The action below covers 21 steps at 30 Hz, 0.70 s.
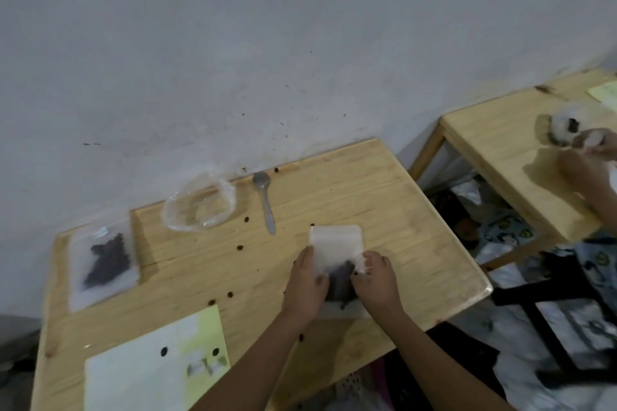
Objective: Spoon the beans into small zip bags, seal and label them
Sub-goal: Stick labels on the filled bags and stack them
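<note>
A small zip bag (335, 243) with dark beans in its lower half lies on the wooden table (384, 197) near the middle. My left hand (305, 280) grips its left side and my right hand (375, 280) grips its right edge. A second zip bag with beans (103, 260) lies flat at the table's left edge. A clear plastic spoon (266, 203) rests near the back edge. Beside it stands an empty-looking clear plastic bowl (198, 207). A label sheet (150, 367) lies at the front left.
Several loose beans (239, 247) are scattered over the table. To the right a second wooden table (494, 143) holds another person's hands (587, 157) working on a bag. A grey wall runs behind; patterned cloth and dark frames lie on the floor at right.
</note>
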Available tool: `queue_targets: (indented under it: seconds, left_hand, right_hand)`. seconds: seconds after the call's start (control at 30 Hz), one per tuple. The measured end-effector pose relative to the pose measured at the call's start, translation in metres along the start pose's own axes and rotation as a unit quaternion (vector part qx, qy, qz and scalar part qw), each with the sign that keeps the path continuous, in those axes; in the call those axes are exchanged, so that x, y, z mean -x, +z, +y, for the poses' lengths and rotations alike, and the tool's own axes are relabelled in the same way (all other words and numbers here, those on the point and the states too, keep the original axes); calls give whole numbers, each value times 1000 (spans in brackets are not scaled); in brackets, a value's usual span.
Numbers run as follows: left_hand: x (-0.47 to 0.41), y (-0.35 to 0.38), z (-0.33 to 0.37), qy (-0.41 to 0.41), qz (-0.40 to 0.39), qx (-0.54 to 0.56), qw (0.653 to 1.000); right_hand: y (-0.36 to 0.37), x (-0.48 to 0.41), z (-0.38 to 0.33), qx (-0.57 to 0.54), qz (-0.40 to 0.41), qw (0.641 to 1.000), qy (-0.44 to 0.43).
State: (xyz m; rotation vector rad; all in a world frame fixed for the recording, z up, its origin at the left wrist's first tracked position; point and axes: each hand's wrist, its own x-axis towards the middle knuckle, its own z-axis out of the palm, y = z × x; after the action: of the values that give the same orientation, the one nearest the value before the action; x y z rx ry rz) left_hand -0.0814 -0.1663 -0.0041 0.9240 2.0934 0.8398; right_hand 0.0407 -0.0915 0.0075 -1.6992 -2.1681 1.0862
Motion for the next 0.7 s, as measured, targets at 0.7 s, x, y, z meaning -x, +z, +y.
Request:
queue_targets:
  seconds: [0.7]
  left_hand:
    - [63, -172, -106, -73, 266, 399, 874]
  right_hand:
    - [108, 55, -141, -112, -182, 965, -152]
